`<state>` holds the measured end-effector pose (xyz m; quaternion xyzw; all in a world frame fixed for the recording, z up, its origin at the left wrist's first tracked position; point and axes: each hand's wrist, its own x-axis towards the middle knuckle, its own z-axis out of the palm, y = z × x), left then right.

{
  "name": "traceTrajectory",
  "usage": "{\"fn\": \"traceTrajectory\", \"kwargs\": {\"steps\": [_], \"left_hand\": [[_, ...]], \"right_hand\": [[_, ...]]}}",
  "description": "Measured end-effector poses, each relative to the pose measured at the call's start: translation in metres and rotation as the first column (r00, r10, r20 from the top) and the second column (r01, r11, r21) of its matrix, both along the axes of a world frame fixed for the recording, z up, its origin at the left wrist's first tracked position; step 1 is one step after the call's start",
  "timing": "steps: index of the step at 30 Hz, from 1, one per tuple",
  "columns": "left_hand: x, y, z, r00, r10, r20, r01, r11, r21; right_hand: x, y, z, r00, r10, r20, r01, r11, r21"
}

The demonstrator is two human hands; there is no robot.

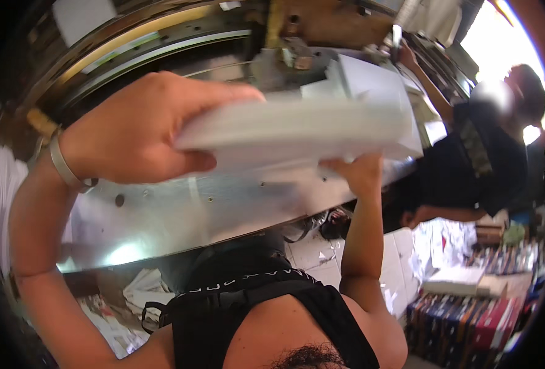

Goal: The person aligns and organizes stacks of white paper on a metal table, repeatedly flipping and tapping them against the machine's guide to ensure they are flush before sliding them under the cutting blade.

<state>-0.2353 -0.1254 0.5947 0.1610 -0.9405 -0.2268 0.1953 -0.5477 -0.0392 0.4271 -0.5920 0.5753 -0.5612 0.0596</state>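
A thick stack of white paper (291, 126) is held level above the metal tabletop, its right part smeared by motion. My left hand (140, 132) is closed on the stack's left end, fingers over the top and thumb at the lower side; a band circles that wrist. Against the underside near the right end is my right hand (360, 172), its thumb stretched out to the left. The other fingers of that hand are hidden behind the paper and blurred.
The shiny metal table (223, 209) bears a larger white paper pile (377, 86) at back right. More paper (4, 203) stands at far left. A machine with a yellow bar (161, 27) runs behind. At right, a person in dark clothes (475, 154) reaches over the table. Bundles (451, 326) lie lower right.
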Motion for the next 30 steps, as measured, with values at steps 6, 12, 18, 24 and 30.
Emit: {"fn": "traceTrajectory", "kwargs": {"steps": [6, 12, 18, 24, 30], "left_hand": [[0.052, 0.000, -0.025, 0.906, 0.039, 0.422, -0.042, 0.999, -0.001], [0.109, 0.012, -0.074, 0.926, 0.319, 0.200, -0.317, 0.947, -0.047], [0.189, 0.027, -0.085, 0.757, 0.647, 0.090, -0.653, 0.755, 0.063], [0.215, 0.024, -0.227, 0.669, 0.661, -0.339, -0.387, 0.700, 0.601], [0.180, 0.036, -0.225, 0.460, 0.803, -0.380, -0.293, 0.541, 0.788]], "right_hand": [[0.085, -0.007, -0.085, 0.894, 0.332, 0.301, -0.419, 0.859, 0.296], [0.120, -0.020, -0.089, 0.660, 0.391, 0.642, -0.645, 0.733, 0.216], [0.107, -0.006, -0.122, 0.716, 0.342, 0.609, -0.563, 0.798, 0.214], [0.120, -0.009, -0.118, 0.534, 0.446, 0.719, -0.647, 0.763, 0.007], [0.118, -0.022, -0.116, 0.752, 0.306, 0.584, -0.485, 0.857, 0.175]]}}
